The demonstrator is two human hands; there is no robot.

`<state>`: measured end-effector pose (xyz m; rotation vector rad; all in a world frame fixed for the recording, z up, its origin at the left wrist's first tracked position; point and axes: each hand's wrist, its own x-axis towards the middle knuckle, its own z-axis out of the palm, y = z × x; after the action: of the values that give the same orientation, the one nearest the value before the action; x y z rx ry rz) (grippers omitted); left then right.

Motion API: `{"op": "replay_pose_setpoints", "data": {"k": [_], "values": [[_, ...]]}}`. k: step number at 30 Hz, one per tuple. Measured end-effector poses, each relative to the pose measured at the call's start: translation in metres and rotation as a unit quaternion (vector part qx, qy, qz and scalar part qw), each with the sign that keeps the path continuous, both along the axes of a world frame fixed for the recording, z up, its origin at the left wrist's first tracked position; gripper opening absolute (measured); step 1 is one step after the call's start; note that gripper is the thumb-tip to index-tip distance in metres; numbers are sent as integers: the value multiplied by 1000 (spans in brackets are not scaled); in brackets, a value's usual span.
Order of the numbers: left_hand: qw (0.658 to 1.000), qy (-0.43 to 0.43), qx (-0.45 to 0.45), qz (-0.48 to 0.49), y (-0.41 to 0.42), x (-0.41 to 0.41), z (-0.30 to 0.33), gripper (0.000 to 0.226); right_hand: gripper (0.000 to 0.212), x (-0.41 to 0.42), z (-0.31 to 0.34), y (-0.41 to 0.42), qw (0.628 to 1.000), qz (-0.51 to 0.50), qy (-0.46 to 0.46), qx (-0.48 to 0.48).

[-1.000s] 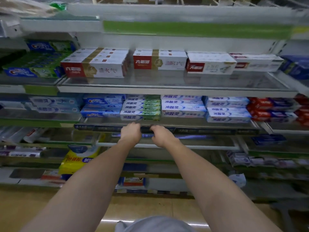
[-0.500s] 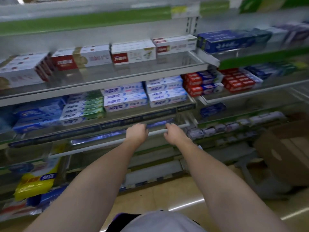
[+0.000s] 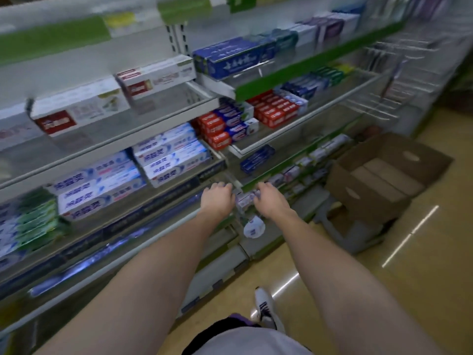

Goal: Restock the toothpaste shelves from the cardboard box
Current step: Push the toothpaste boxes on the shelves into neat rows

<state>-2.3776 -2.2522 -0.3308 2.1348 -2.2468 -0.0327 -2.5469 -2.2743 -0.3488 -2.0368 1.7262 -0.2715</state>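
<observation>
Both my arms reach forward toward the shelving. My left hand [image 3: 218,198] and my right hand [image 3: 270,201] hover side by side at the front edge of a lower shelf, backs up, fingers loosely curled, nothing visibly held. A pale toothpaste box [image 3: 247,199] lies on the shelf between them. The open cardboard box [image 3: 363,198] stands on the floor to the right, with beige cartons [image 3: 384,175] inside. White-and-blue toothpaste boxes [image 3: 169,155] fill the shelf above my hands.
Red toothpaste boxes [image 3: 276,111] and dark blue ones [image 3: 230,60] sit on the right shelves, white-and-red ones [image 3: 153,78] upper left. A grey stool or cart [image 3: 345,234] stands under the cardboard box. My shoe [image 3: 266,308] is on the yellow floor.
My view has swung right, bringing the cardboard box into sight. Both hands moved right along the shelf edge, away from the long blue item they were at.
</observation>
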Motion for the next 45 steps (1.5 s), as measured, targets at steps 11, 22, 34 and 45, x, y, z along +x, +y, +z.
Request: {"op": "replay_pose_setpoints", "data": {"k": [11, 22, 34, 45], "values": [[994, 87, -23, -69, -140, -89, 6, 27, 43, -82, 28, -115, 998, -49, 44, -8], [979, 166, 70, -91, -271, -133, 28, 14, 38, -143, 58, -224, 993, -93, 66, -3], [990, 118, 68, -42, -323, -180, 20, 33, 44, -178, 66, -270, 996, -57, 60, -16], [989, 16, 63, 129, -352, -251, 30, 39, 48, -238, 63, -325, 998, 31, 34, -46]]}}
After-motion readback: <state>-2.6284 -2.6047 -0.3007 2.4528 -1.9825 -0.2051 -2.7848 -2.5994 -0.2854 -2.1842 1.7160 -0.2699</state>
